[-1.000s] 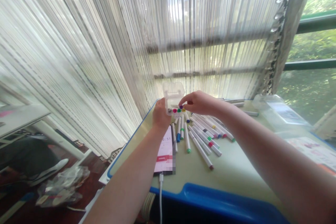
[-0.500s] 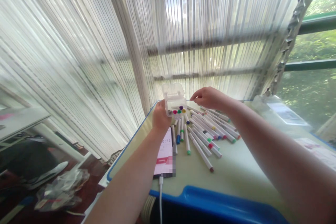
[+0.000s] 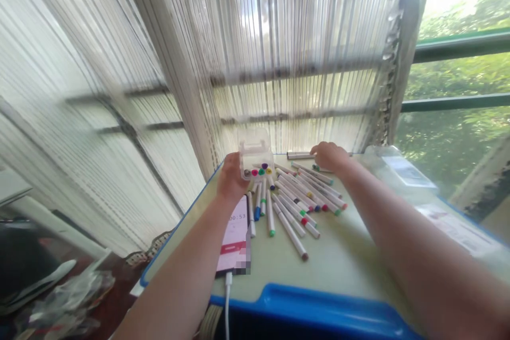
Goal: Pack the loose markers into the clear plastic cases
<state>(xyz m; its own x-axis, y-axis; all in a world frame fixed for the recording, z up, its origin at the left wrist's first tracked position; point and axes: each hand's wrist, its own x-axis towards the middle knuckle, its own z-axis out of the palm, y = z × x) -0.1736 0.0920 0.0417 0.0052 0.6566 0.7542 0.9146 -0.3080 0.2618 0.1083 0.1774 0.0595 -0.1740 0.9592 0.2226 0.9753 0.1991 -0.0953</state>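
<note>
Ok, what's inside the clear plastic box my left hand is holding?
Several markers sit in the clear plastic box, pink, green, purple and yellow caps showing at its bottom edge. The left hand covers its left corner; the cloudy walls hide the marker bodies.

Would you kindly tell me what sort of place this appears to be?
Probably a study corner at home: a blue-rimmed desk against a window with a string curtain, and loose markers beside a clear box held in the left hand.
</note>
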